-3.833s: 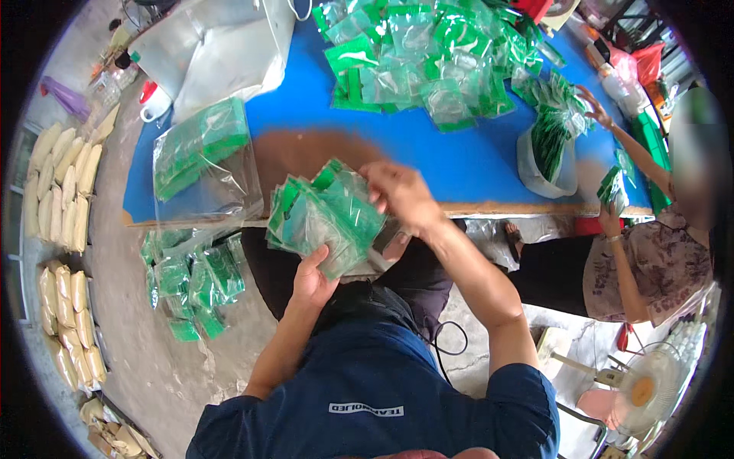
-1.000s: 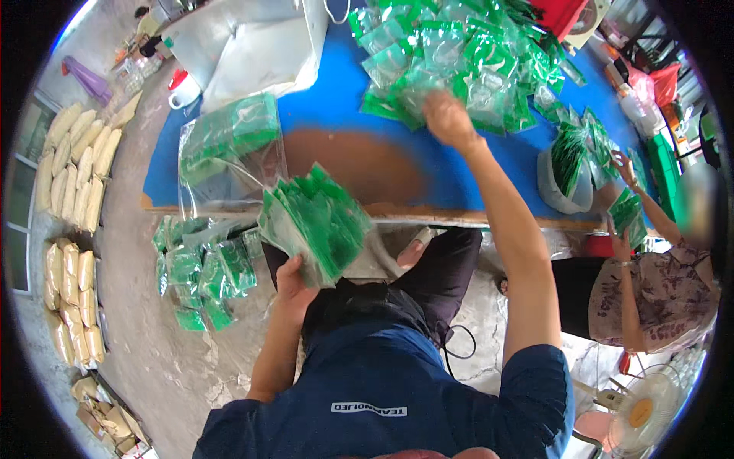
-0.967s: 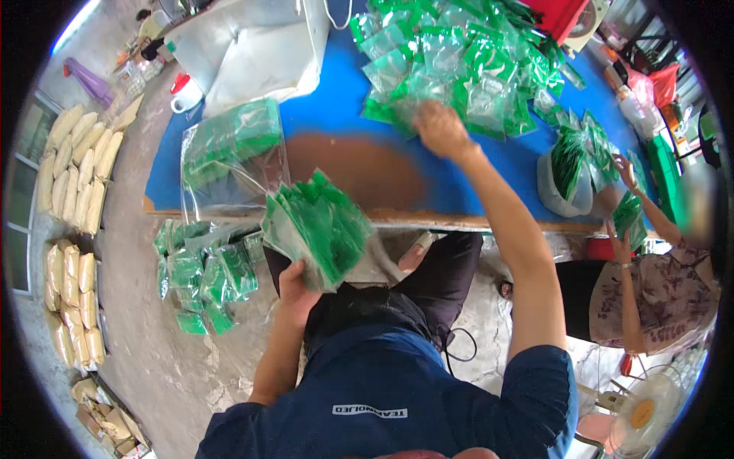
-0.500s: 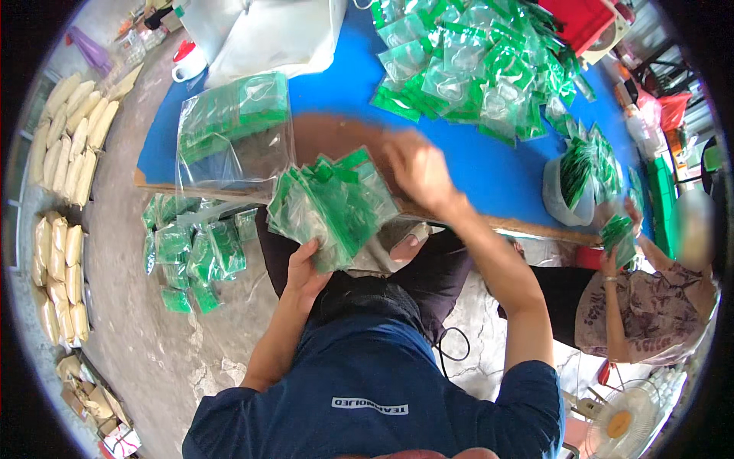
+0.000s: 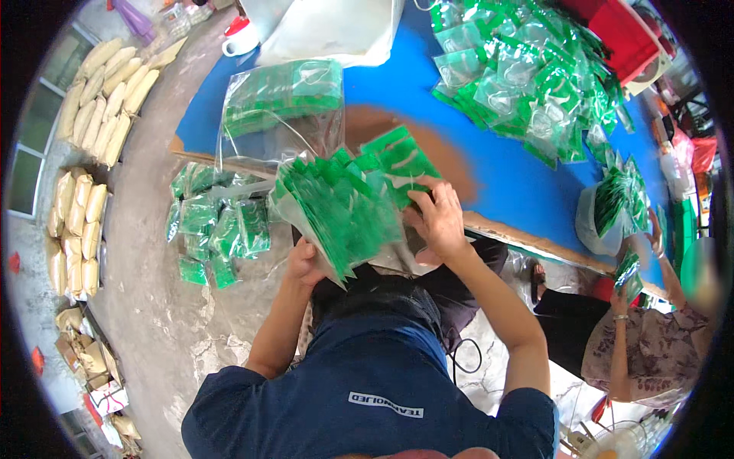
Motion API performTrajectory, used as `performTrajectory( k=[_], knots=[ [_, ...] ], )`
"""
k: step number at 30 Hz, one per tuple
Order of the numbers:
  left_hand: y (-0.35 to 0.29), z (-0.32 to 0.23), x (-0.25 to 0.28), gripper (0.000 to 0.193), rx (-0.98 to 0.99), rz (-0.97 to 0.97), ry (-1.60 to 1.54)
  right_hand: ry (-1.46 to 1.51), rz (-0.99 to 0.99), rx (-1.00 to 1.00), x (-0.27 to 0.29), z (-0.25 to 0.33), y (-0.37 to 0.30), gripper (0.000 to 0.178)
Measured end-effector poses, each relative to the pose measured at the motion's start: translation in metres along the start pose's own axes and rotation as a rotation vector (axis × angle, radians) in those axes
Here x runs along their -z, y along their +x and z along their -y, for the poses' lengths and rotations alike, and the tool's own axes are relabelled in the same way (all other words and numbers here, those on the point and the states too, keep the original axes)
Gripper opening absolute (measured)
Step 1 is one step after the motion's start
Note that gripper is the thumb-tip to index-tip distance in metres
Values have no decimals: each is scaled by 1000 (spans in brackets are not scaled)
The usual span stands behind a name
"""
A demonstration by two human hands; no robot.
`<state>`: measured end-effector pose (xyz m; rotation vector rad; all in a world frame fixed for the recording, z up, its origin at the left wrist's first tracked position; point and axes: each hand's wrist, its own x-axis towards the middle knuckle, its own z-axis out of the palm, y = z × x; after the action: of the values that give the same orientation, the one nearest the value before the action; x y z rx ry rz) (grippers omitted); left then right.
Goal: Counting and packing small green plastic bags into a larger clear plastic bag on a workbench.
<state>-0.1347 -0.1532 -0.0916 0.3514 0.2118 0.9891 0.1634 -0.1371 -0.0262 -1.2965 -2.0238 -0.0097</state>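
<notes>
Green and clear packets fan out in a bundle (image 5: pixel 336 210) at the near edge of the blue surface (image 5: pixel 505 172). The left hand (image 5: pixel 304 264) holds the bundle's near-left corner, its grip pressed together with the thumb showing on top. A second ago the right hand (image 5: pixel 440 222) was over at the loose pile (image 5: pixel 527 80); now it is back beside the bundle, its grip apparently pinching a packet (image 5: pixel 399 155) that overlaps the bundle's right side. That seems to bring more to the bundle, with plenty left in the pile. A filled clear bag (image 5: pixel 283 103) lies to the left, overhanging the near edge; a white tub (image 5: pixel 596 229) of packets stands right.
</notes>
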Motion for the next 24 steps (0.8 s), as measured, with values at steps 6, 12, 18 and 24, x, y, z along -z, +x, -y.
performTrajectory(
  k=[6,12,18,24],
  knots=[
    [17,9,-9,68,-9,-65,-19,1218,-214,-878,25,60,23,11],
    [72,6,-67,65,23,-59,81,1088,-62,-624,66,31,26,82],
    [159,-23,-115,87,-257,275,1268,508,-60,-427,61,-24,70,117],
    [178,-3,-103,107,-366,232,1271,597,-139,-432,19,-52,42,114]
  ],
)
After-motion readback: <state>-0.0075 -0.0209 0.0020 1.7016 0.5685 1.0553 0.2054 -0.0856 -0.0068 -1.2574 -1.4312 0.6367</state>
